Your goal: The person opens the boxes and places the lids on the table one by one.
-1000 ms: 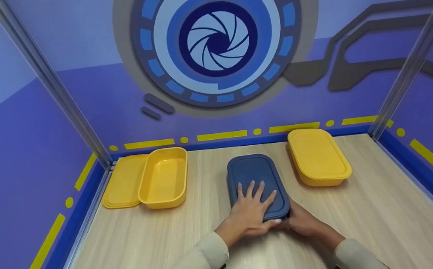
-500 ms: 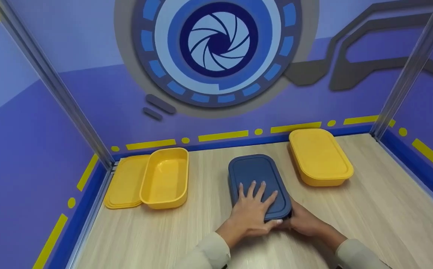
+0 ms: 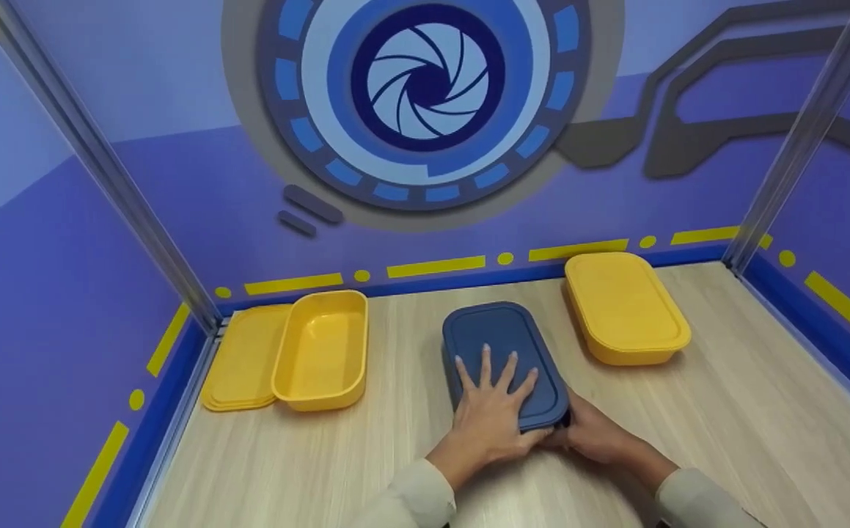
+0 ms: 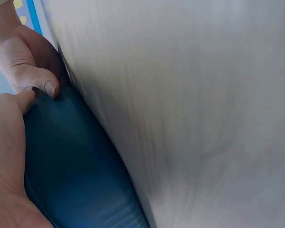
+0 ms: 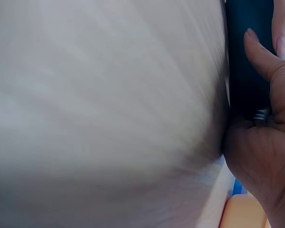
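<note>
A dark blue lidded food container (image 3: 491,326) stands on the wooden table, in the middle of the head view. Across its lid lies my left hand (image 3: 489,422), its fingers spread straight and its thumb at the near edge. My right hand (image 3: 601,431) holds the container's near right corner. In the right wrist view, the thumb (image 5: 263,54) of that hand rests on the container's near wall, while its other fingers are mostly hidden. Seen from the left wrist, both thumbs meet near the corner of the blue wall (image 4: 80,156). A small shiny striped spot beside the right palm is unclear.
At the left, an uncovered yellow container (image 3: 322,348) overlaps a yellow lid (image 3: 243,359), which seems stacked. A lidded yellow container (image 3: 626,304) stands at the right near the back wall. Printed panels (image 3: 175,198) and metal corner posts enclose the table (image 3: 307,469).
My left hand's fingers have shifted slightly left and farther up the lid. The blue container has turned or slid very slightly left; my right hand stays at its corner.
</note>
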`<state>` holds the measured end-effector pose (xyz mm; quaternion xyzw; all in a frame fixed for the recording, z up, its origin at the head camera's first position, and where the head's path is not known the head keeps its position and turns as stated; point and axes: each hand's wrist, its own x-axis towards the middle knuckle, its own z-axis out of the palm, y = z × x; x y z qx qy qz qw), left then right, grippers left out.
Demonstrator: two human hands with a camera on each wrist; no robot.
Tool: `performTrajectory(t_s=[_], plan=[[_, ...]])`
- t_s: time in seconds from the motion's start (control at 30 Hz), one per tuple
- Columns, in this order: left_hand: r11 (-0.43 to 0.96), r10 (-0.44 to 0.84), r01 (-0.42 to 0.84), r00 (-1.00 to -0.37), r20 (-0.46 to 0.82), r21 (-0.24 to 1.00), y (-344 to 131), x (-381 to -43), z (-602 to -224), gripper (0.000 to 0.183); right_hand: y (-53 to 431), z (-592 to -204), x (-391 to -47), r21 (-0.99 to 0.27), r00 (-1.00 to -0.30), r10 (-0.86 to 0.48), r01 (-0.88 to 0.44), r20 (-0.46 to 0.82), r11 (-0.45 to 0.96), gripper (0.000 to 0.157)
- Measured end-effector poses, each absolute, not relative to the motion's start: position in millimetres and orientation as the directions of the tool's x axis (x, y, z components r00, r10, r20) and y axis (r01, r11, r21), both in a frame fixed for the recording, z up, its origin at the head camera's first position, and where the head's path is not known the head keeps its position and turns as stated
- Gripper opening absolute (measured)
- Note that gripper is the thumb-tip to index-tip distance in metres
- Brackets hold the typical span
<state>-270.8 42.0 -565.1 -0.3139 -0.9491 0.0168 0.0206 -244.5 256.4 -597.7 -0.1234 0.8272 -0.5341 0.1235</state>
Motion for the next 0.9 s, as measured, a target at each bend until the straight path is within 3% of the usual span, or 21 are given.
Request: performTrajectory(t_s=[0.23, 0.9], plan=[[0.807, 0.59, 0.59, -0.807, -0.024, -0.004, 42.7, -271.5, -562.8, 0.094, 256.5, -599.3, -244.1, -0.917, -0.935, -0.351, -0.101, -0.045, 0.387, 0.119], [0.825, 0.56, 0.561, -0.828, -0.032, -0.068, 45.6, -270.3, -561.9, 0.092, 255.0, -598.2, -243.2, -0.924, -0.939, -0.338, -0.067, -0.069, 0.377, 0.121]])
